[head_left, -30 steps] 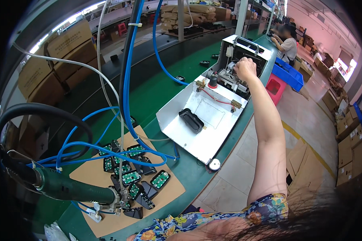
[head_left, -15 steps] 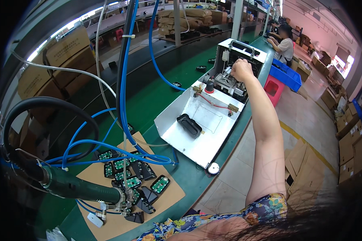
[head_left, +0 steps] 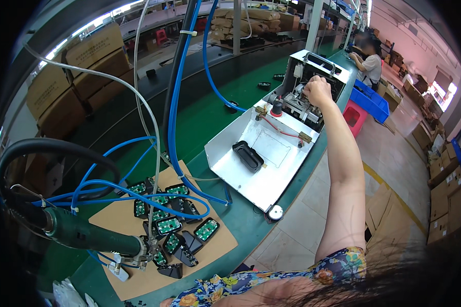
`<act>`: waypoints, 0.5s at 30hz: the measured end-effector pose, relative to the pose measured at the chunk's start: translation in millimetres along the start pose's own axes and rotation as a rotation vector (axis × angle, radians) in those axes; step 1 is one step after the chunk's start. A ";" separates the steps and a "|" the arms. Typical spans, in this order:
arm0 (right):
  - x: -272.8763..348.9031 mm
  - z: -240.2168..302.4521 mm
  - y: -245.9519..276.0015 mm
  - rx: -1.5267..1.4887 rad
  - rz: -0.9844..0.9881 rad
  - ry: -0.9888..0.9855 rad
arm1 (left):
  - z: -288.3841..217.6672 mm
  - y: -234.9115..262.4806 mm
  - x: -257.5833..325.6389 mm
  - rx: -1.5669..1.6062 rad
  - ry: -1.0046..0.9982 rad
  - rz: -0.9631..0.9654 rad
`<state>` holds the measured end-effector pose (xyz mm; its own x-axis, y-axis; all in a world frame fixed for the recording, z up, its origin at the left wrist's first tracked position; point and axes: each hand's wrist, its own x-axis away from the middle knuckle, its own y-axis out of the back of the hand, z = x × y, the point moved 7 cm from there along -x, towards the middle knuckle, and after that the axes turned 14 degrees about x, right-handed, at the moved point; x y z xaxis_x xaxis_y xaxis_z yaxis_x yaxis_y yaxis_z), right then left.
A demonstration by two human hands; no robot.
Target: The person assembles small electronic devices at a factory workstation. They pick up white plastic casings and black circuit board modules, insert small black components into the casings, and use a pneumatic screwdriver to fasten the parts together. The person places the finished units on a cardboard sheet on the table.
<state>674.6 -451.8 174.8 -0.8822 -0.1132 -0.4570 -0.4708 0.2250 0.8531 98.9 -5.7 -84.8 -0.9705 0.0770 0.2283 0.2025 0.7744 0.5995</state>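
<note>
My right hand [head_left: 317, 91] reaches far forward over a white metal-cased machine [head_left: 320, 60]. Its fingers are curled and closed above the silver mechanism [head_left: 298, 105] inside; what they hold, if anything, is hidden. In front of the mechanism a white tray-like panel [head_left: 251, 181] carries a black oval plastic housing [head_left: 248, 156]. A black knob with a red base [head_left: 276, 106] and a red tube [head_left: 281, 128] sit along the panel's far edge. My left hand is out of view.
On brown cardboard [head_left: 215, 256] at the near left lie several black housings with green circuit boards [head_left: 207, 229]. A green hand tool [head_left: 95, 235] hangs over them among blue hoses [head_left: 174, 117]. A round white-topped part [head_left: 275, 212] is by the bench edge; a blue crate [head_left: 369, 102] stands beyond.
The view has shifted, so the bench and machine appear slightly further right. My right hand stays closed over the mechanism. The hanging green tool has swung a little left.
</note>
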 end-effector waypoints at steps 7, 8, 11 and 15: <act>-8.9 6.0 8.1 0.044 0.039 0.026 | 5.1 -3.0 9.6 0.016 -0.002 -0.008; -10.5 5.0 10.1 0.053 0.047 0.017 | 5.2 -3.6 8.2 0.017 -0.004 -0.010; -12.5 7.5 9.0 0.065 0.045 0.034 | 6.5 -4.8 10.8 0.017 0.007 -0.008; -15.0 11.2 12.3 0.072 -0.059 0.056 | 7.7 -5.6 16.4 0.016 0.014 -0.007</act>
<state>682.1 -436.5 189.3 -0.8530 -0.1819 -0.4892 -0.5219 0.2850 0.8040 80.9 -3.9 -90.3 -0.9699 0.0630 0.2353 0.1937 0.7851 0.5883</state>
